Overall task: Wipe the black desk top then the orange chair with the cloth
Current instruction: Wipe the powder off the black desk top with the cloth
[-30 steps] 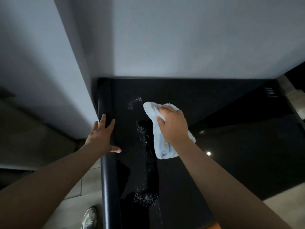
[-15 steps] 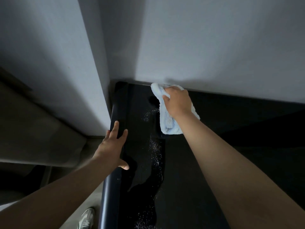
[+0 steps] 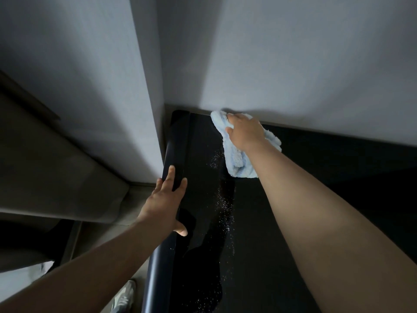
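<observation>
Grey wall (image 3: 293, 53) runs behind, its corner (image 3: 144, 86) jutting forward at left. Tiled floor (image 3: 94, 240) below left, one sneaker (image 3: 123, 298) at bottom edge.

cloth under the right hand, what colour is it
Pale blue, a fluffy cloth pressed on the black desk top by the right hand; head view.

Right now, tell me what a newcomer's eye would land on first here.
The pale blue cloth stands out most, pressed by the right hand at the far edge of the black desk, against the wall. Next come white specks trailing down the desk, and the left hand flat on its rounded left edge.
</observation>
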Available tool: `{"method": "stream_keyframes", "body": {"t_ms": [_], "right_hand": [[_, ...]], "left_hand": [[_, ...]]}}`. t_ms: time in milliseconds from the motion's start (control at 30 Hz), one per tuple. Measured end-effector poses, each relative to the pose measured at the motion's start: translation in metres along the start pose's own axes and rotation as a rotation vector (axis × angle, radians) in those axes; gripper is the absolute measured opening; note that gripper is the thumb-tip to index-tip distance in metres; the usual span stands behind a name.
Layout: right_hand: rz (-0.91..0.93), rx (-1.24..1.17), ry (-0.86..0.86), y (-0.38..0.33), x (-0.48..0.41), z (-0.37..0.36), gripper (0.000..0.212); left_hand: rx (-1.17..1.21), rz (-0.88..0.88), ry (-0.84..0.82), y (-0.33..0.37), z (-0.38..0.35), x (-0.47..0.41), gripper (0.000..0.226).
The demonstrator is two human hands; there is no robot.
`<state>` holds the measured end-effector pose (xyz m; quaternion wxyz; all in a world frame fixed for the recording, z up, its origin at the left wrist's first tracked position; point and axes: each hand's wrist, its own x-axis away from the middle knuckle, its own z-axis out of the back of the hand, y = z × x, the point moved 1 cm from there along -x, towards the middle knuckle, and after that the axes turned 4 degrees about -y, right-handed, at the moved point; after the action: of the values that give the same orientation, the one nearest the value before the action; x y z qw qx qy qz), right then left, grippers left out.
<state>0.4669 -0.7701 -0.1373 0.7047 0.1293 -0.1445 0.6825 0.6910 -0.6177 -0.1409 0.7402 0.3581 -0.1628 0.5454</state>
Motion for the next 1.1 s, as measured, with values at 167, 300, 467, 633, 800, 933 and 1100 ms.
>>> {"method": "stream_keyframes", "body": {"t_ms": [167,300,467,633,800,933,1100], "right_hand": [[0.005,-0.030,-0.002,0.003,0.003,-0.003,0.047],[0.028,0.022,0.052,0.000,0.020,-0.010,0.046],[0.026,0.037,0.041,0.000,0.035,-0.018,0.047],[-0.001,-0.005,0.062,-0.002,0.049,-0.024,0.047],[0.005,-0.001,0.056,-0.003,0.058,-0.027,0.048],[-0.002,0.002,0.061,-0.005,0.070,-0.030,0.048],[-0.013,0.008,0.066,-0.006,0.080,-0.034,0.048]], "left_hand": [[-0.008,0.003,-0.007,0.002,0.002,0.004,0.128],[0.005,0.004,-0.016,0.003,0.003,0.005,0.127],[-0.005,0.005,-0.025,0.005,0.005,0.006,0.127],[-0.022,0.009,-0.031,0.005,0.007,0.005,0.127],[-0.043,0.007,-0.023,0.005,0.006,0.006,0.128],[-0.036,0.006,-0.027,0.004,0.005,0.005,0.129],[-0.067,0.013,-0.042,0.005,0.006,0.003,0.129]]}}
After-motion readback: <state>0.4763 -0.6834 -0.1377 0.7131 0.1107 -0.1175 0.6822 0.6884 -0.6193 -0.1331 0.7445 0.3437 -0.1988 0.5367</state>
